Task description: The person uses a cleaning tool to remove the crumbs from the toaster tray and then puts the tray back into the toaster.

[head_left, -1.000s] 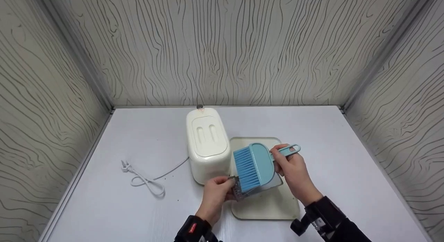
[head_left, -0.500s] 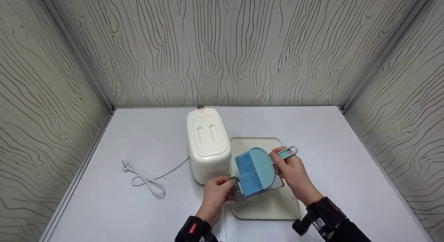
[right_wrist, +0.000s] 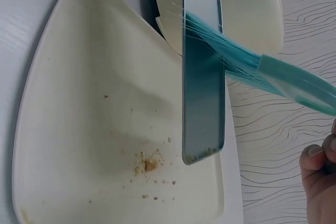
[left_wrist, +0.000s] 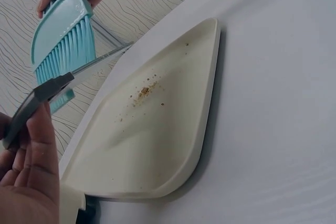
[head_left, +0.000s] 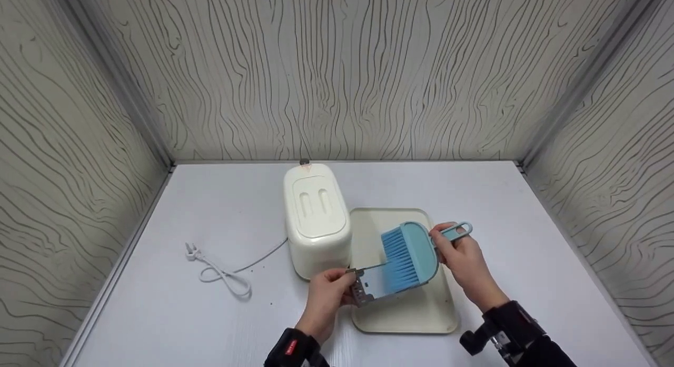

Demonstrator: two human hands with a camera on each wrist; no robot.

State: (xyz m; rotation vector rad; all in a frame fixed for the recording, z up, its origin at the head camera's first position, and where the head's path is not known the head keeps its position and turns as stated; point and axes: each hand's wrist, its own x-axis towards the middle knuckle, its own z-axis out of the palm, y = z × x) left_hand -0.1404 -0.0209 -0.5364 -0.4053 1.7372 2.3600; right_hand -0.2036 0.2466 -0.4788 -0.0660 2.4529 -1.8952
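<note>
My left hand pinches the dark grey end of a thin metal crumb tray, which it holds tilted over a cream serving tray. With my right hand I grip the handle of a light blue brush. Its blue bristles bend against the crumb tray's surface. Some crumbs show along the crumb tray's far edge in the right wrist view. A small heap of brown crumbs lies on the serving tray below, with loose bits scattered round it.
A cream toaster with a lid on top stands just left of the serving tray. Its cord runs left to a white plug on the white table. Patterned panels enclose the back and both sides.
My right hand has moved the brush rightward along the crumb tray, baring more of its surface near the left hand. The left hand and crumb tray have barely moved.
</note>
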